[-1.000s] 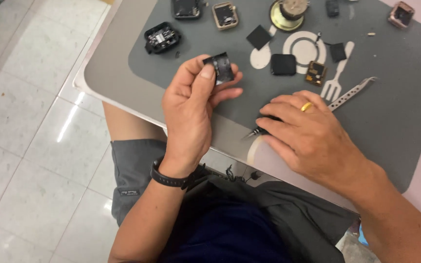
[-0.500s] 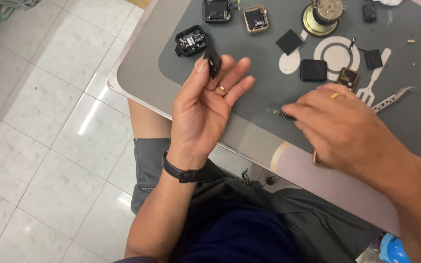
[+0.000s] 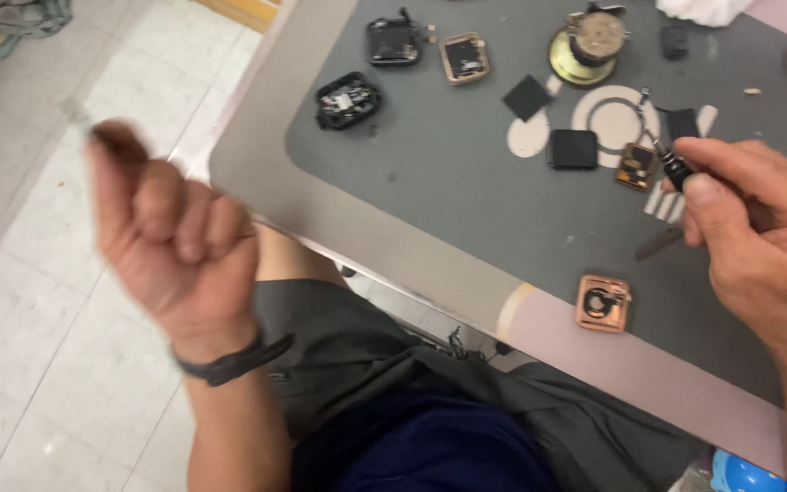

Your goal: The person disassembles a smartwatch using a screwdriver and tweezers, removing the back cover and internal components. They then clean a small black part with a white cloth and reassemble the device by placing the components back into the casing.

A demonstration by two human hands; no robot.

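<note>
"What's the person at the bench wearing?"

"Grey shorts (image 3: 321, 355) and a dark navy top (image 3: 421, 446). Both forearms are bare, no sleeves showing."

"Anything on the wrists?"

"A thin black band (image 3: 229, 362) circles the wrist under the left hand (image 3: 175, 241)."

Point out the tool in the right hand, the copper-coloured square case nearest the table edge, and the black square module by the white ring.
tool (image 3: 673, 168), head view, black grip
copper-coloured case (image 3: 603, 302), head view, centre
black module (image 3: 573, 148), head view, top face
</note>
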